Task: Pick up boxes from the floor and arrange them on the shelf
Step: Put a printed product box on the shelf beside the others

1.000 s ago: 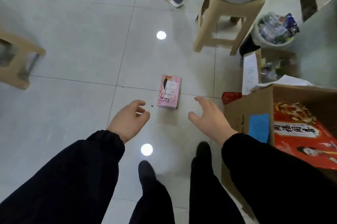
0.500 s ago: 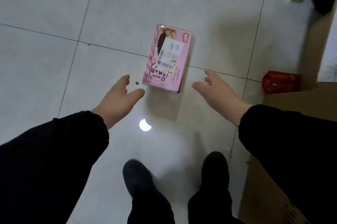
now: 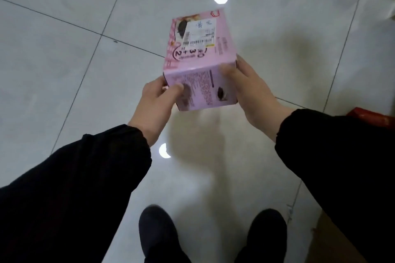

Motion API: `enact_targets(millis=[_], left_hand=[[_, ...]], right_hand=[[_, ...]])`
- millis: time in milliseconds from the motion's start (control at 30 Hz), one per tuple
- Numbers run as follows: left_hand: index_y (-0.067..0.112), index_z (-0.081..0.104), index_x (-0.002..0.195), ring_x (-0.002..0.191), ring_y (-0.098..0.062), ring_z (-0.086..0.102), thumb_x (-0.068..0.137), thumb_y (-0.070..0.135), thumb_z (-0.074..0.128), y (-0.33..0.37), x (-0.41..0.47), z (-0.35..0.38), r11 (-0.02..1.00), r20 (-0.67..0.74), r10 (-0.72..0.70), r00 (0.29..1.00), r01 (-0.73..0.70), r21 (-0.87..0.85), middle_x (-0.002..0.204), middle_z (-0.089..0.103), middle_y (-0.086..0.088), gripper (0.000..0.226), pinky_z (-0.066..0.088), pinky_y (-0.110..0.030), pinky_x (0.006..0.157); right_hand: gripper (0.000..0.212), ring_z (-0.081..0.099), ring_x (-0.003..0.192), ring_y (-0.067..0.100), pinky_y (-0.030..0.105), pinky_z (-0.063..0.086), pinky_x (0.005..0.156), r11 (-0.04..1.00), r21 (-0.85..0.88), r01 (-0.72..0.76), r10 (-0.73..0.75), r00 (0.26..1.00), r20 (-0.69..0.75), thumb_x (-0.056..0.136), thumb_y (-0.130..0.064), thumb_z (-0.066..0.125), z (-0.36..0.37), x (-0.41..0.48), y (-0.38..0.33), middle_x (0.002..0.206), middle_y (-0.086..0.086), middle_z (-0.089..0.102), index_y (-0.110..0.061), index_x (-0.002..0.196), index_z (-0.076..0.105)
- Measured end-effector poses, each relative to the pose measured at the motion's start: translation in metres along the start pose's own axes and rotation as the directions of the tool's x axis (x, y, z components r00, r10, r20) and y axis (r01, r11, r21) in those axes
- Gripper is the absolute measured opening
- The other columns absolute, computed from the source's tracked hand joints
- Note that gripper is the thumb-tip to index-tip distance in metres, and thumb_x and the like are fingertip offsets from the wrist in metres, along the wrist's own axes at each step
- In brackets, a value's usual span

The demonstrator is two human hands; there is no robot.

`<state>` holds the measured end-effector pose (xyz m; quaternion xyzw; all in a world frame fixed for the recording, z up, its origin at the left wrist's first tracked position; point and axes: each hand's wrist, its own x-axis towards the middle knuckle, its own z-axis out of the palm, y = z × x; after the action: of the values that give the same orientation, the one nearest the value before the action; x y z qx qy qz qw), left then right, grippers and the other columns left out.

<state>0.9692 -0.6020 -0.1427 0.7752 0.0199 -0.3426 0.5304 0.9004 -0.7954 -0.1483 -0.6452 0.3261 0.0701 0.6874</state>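
Pink box (image 3: 198,66) held mid-frame, clear of the tiled floor (image 3: 64,53).
Left hand (image 3: 157,100) and right hand (image 3: 249,91) pinch its near end only — thumbs on top, fingers beneath unseen — so the far end may droop and slip.

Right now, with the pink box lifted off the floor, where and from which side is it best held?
Keep the grip on the two short side walls at the near end of the pink box, left hand from the left, right hand from the right. The box is long and tilts away, so thumbs on the near face steady it.
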Motion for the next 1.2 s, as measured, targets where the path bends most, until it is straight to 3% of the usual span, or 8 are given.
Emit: enact_targets(millis=[133,233,400,500,633,800,933,1200], left_hand=[[0.031,0.039,0.115,0.098,-0.008,0.07,0.09,0.027,0.056,0.076,-0.054,-0.053,0.987,-0.156,0.115,0.981,-0.131,-0.095,0.116,0.069,0.018,0.031,0.058,-0.036,0.079],[0.034,0.034,0.143,0.115,-0.017,0.069,0.097,0.019,0.051,0.148,-0.114,-0.104,0.976,-0.176,0.184,0.967,-0.201,-0.08,0.131,0.067,0.01,0.05,0.06,-0.048,0.088],[0.031,0.034,0.152,0.111,-0.002,0.068,0.103,0.015,0.049,0.277,-0.259,-0.199,0.95,-0.329,0.294,0.897,-0.311,0.0,0.131,0.064,0.015,0.054,0.06,-0.023,0.08],[0.031,0.038,0.147,0.11,0.0,0.067,0.104,0.013,0.05,0.343,-0.371,-0.247,0.928,-0.435,0.344,0.832,-0.373,0.022,0.122,0.067,0.025,0.048,0.06,-0.021,0.078],[0.045,0.042,0.134,0.114,-0.003,0.067,0.1,0.023,0.053,0.406,-0.53,-0.294,0.903,-0.576,0.383,0.722,-0.423,0.071,0.124,0.066,0.025,0.042,0.063,-0.03,0.073],[0.049,0.044,0.129,0.115,0.002,0.064,0.09,0.04,0.052,0.447,-0.733,-0.334,0.902,-0.79,0.388,0.475,-0.374,0.218,0.122,0.066,0.031,0.041,0.055,-0.019,0.084],[0.048,0.046,0.128,0.116,-0.001,0.064,0.09,0.039,0.053,0.439,-0.905,-0.352,0.913,-0.911,0.355,0.211,-0.289,0.289,0.123,0.067,0.027,0.04,0.05,-0.028,0.095],[0.043,0.045,0.125,0.105,0.015,0.063,0.095,0.035,0.068,0.368,-1.24,-0.302,0.974,-0.926,0.197,-0.321,-0.042,0.222,0.114,0.066,0.038,0.039,0.05,-0.005,0.078]], right_hand=[[0.032,0.075,0.097,0.019,0.04,0.061,0.085,0.993,-0.067,0.094,-0.089,0.993,0.084,0.094,-0.032,0.071,0.029,-0.041,-0.1,0.109,-0.003,0.078,-0.024,0.125,0.066],[0.03,0.076,0.09,0.012,0.033,0.061,0.078,0.974,-0.123,0.191,-0.178,0.978,0.11,0.092,-0.03,0.075,0.061,-0.094,-0.191,0.103,-0.008,0.078,-0.029,0.121,0.067],[0.025,0.074,0.078,0.001,0.013,0.054,0.066,0.902,-0.201,0.381,-0.337,0.915,0.222,0.092,-0.03,0.074,0.117,-0.215,-0.355,0.095,-0.016,0.077,-0.032,0.117,0.068],[0.028,0.073,0.076,-0.001,0.011,0.053,0.064,0.85,-0.205,0.486,-0.41,0.853,0.324,0.091,-0.028,0.074,0.146,-0.301,-0.442,0.089,-0.02,0.076,-0.029,0.119,0.069],[0.039,0.074,0.087,0.0,0.013,0.057,0.066,0.753,-0.182,0.632,-0.48,0.717,0.506,0.089,-0.037,0.071,0.184,-0.426,-0.535,0.102,-0.015,0.077,-0.031,0.127,0.066],[0.04,0.073,0.092,-0.002,0.021,0.061,0.075,0.661,-0.04,0.75,-0.52,0.495,0.696,0.086,-0.045,0.073,0.251,-0.586,-0.611,0.102,-0.025,0.075,-0.04,0.125,0.065],[0.044,0.069,0.094,-0.01,0.012,0.055,0.077,0.566,0.168,0.807,-0.547,0.215,0.809,0.085,-0.041,0.079,0.321,-0.73,-0.636,0.101,-0.037,0.071,-0.037,0.127,0.066],[0.051,0.065,0.084,-0.019,0.0,0.045,0.068,0.569,0.544,0.617,-0.414,-0.356,0.838,0.074,-0.045,0.071,0.433,-1.057,-0.574,0.088,-0.044,0.068,-0.032,0.123,0.067]])
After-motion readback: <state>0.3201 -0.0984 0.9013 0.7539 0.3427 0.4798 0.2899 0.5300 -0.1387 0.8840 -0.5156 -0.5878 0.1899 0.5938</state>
